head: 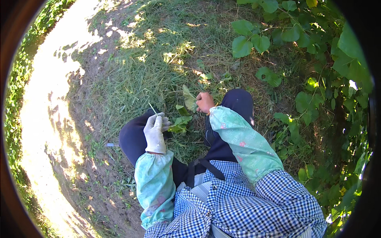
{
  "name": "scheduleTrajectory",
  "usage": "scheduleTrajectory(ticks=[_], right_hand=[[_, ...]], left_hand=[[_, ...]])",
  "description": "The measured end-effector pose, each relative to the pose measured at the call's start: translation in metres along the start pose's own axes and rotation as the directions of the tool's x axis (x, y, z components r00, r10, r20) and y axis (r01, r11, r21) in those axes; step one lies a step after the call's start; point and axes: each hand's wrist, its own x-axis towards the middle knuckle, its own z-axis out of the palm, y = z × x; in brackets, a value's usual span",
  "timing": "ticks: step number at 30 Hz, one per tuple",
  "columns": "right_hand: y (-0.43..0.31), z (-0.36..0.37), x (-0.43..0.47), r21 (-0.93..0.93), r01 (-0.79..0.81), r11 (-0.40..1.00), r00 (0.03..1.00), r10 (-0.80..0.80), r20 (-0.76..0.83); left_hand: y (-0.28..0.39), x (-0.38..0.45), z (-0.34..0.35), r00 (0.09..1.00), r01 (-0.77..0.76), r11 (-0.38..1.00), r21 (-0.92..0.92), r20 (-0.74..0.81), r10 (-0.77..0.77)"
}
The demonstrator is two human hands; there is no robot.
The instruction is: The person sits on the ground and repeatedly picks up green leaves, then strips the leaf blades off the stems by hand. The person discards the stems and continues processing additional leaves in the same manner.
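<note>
My left hand (155,128), in a white glove, pinches a thin pale green stem (152,106) that points up and away from me. My bare right hand (205,102) holds a limp, dull green leaf (189,98) by its edge or stalk. The fingertips partly hide where it is gripped. Between the two hands, several green leaves (181,123) lie low over the grass, between my bent knees. I cannot tell whether they are cut or growing.
Leafy branches (306,104) crowd the right side, some reaching over the grass ahead. Cut-looking grass (128,74) covers the ground before me. Bare soil (107,190) and a sunlit strip (38,119) lie left. A small pale blue object (112,145) is beside my left knee (131,139).
</note>
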Motion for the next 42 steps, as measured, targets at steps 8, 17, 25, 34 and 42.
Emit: scheduleTrajectory(ticks=[8,17,25,34,42], right_hand=[[-0.025,-0.027,-0.043,0.904,-0.109,0.414,0.992,-0.015,0.126],[-0.019,-0.028,-0.071,0.873,-0.231,0.43,0.924,-0.184,0.335],[-0.023,0.004,-0.074,0.771,-0.325,0.548,0.88,-0.124,0.459],[-0.017,0.017,-0.067,0.655,-0.205,0.727,0.886,-0.147,0.441],[-0.016,0.019,-0.065,0.697,-0.284,0.658,0.906,-0.054,0.42]], left_hand=[[-0.016,-0.005,-0.004,0.994,0.091,0.99,-0.112,0.062,-0.085],[-0.031,-0.006,0.007,0.992,0.111,0.965,0.236,-0.081,-0.095],[-0.04,0.002,0.025,0.993,0.06,0.952,0.299,0.078,-0.087],[-0.038,0.004,0.032,0.982,0.095,0.969,0.227,0.137,-0.129],[-0.051,0.01,0.031,0.988,0.12,0.96,0.252,0.067,-0.141]])
